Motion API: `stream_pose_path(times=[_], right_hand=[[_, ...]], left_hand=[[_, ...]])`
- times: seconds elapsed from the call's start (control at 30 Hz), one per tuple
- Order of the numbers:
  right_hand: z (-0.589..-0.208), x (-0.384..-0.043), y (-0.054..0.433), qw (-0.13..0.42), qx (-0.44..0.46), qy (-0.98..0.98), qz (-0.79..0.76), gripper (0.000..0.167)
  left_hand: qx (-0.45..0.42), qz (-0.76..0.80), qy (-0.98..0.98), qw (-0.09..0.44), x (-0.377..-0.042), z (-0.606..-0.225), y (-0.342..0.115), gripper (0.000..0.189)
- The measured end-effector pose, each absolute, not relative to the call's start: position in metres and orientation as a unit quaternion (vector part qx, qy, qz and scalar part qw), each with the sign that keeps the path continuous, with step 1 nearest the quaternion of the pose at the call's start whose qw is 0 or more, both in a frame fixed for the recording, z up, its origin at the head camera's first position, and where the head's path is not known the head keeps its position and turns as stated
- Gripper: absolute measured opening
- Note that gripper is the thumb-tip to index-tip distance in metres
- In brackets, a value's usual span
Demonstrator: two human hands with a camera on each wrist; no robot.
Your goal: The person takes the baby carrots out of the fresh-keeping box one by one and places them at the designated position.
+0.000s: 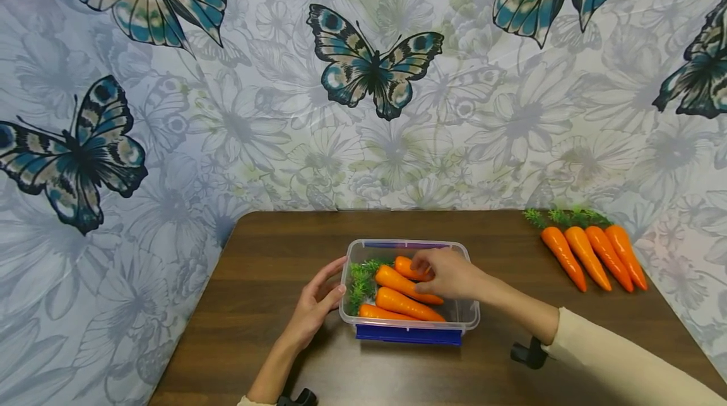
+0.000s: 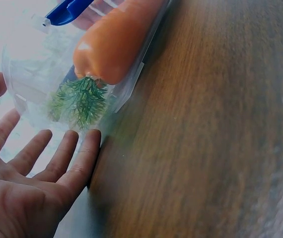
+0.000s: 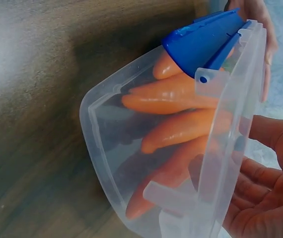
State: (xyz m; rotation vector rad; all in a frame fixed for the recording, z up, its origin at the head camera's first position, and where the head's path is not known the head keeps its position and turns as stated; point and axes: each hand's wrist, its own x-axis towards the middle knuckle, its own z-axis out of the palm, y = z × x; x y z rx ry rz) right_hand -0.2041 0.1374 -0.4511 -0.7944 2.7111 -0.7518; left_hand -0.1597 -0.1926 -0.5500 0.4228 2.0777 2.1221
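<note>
Butterfly backdrop (image 1: 397, 160) borders the counter (image 1: 272, 248); lower centre, left hand (image 1: 315, 298) relaxed beside the box (image 1: 409, 324), right hand (image 1: 451, 273) grip unclear; carrots (image 1: 406, 304) seem light, stiff, best pinched mid-body.

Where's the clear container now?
In the head view, the container stands on the table between the left hand and the four carrots at far right.

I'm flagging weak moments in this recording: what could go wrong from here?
1. The right hand reaches into the clear container, so its wrist might catch the rim and shift it; the left hand, fingers open beside the opposite end, may not steady it.
2. The carrots inside lie close together, so moving one could disturb its neighbour.
3. The four carrots outside lie near the right edge of the table; a nudge could roll one off.
</note>
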Motion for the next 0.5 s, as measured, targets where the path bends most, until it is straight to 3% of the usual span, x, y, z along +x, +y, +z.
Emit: stream_pose_path(times=[0.5], right_hand=[[-0.453, -0.219, 0.129, 0.124, -0.237, 0.94, -0.21, 0.036]], left_hand=[[0.143, 0.706, 0.69, 0.071, -0.159, -0.548, -0.192, 0.058]])
